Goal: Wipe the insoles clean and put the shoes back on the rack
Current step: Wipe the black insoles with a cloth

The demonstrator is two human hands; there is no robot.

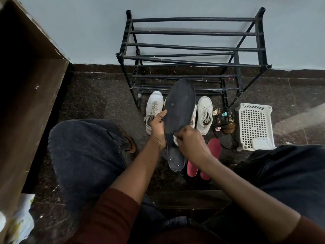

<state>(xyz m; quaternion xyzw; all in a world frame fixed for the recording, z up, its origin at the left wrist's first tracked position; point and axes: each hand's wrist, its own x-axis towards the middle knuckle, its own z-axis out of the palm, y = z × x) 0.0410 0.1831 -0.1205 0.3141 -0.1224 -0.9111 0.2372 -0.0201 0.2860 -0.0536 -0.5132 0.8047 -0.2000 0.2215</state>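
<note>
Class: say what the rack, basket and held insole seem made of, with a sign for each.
Rack: probably painted metal tube; thin black bars, scuffed pale in spots.
Basket: white moulded plastic; even grid of holes.
Insole: likely foam or fabric; dark, matte, worn pale at the heel.

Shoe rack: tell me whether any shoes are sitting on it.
No, the white shoes stand on the floor at the foot of the rack, whose bars hold nothing.

Shoes (pixel 204 115) before rack (pixel 193 48)
</note>
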